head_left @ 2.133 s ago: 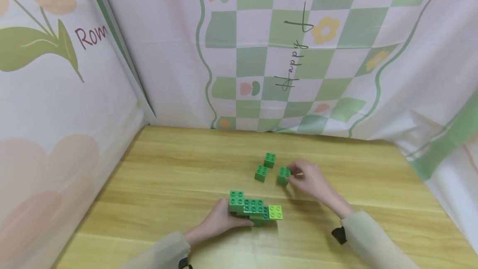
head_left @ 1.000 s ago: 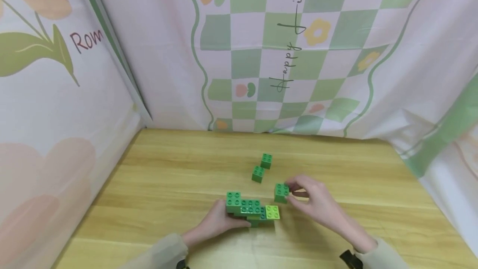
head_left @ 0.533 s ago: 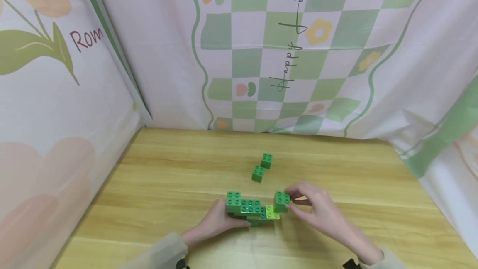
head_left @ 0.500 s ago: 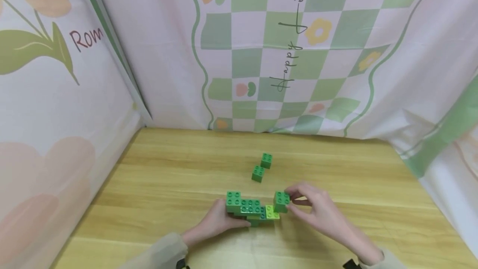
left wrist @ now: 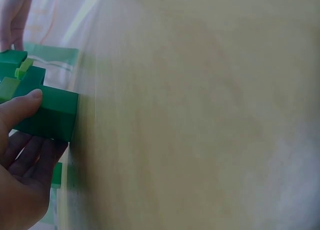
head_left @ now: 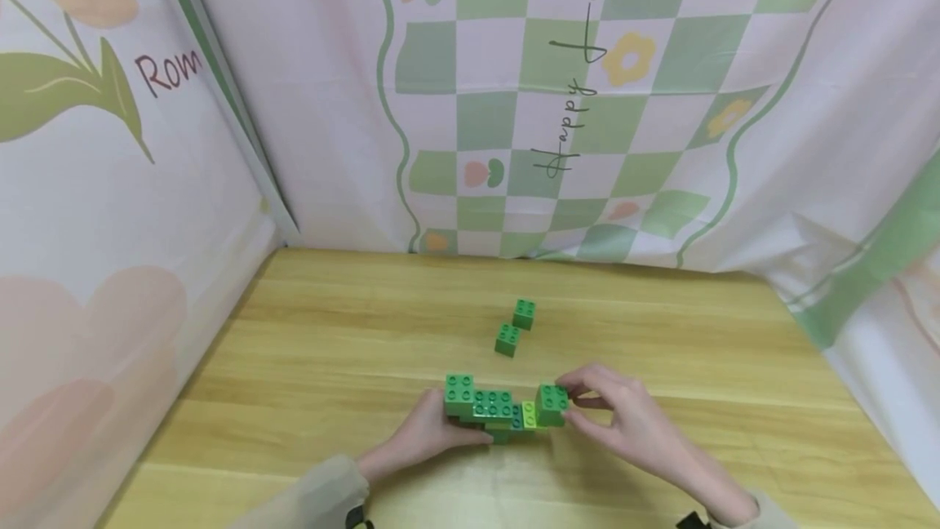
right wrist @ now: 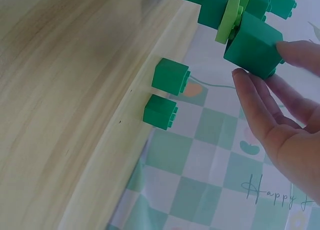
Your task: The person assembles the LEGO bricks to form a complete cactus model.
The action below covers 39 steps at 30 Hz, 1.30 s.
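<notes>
My left hand [head_left: 427, 435] grips a block build [head_left: 494, 405] of green toy building bricks from its left side, the thumb along the front. In the left wrist view that thumb presses on a dark green brick [left wrist: 52, 112]. At the build's right end is a lime green brick [head_left: 529, 415]. My right hand [head_left: 613, 411] pinches a square green brick [head_left: 552, 405] between thumb and fingers, over the right half of the lime brick. In the right wrist view the pinched brick [right wrist: 255, 45] sits right at the lime brick [right wrist: 230, 20], its far side hidden by the fingers.
Two loose square green bricks, one farther back [head_left: 525, 313] and one nearer [head_left: 507, 340], stand on the wooden table [head_left: 352, 325] behind the build. A printed curtain [head_left: 492, 121] hangs along the table's back edge, and another [head_left: 132, 211] along its left.
My right hand has brought the square green brick from beside the two loose ones toward me, then down onto the lime brick's right half. My left hand keeps holding the build in place.
</notes>
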Motion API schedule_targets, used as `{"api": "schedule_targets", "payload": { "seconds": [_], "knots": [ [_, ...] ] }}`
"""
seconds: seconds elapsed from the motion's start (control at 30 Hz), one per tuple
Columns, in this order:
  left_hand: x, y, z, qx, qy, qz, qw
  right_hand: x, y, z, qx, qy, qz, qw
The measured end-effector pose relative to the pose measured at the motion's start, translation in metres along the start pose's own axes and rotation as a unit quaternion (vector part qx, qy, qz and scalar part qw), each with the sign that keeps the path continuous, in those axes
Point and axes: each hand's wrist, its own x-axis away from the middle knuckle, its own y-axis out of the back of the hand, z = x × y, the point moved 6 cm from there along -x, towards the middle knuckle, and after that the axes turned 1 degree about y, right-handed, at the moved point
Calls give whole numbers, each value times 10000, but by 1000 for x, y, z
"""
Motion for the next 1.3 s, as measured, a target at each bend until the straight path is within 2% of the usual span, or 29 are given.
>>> {"api": "schedule_targets", "payload": {
  "seconds": [0.4,0.57,0.83,1.3],
  "knots": [
    [0,0,1,-29,-26,-20,10000,1,-5,3,168,163,117,9997],
    [0,0,0,-84,-113,-31,9999,6,-15,-4,-33,-89,149,9998],
    [0,1,1,-87,-77,-17,9999,11,-23,-13,-684,-454,427,9957],
    [0,0,2,-39,32,-30,10000,14,-25,-17,-887,-511,605,9929]
  ]
}}
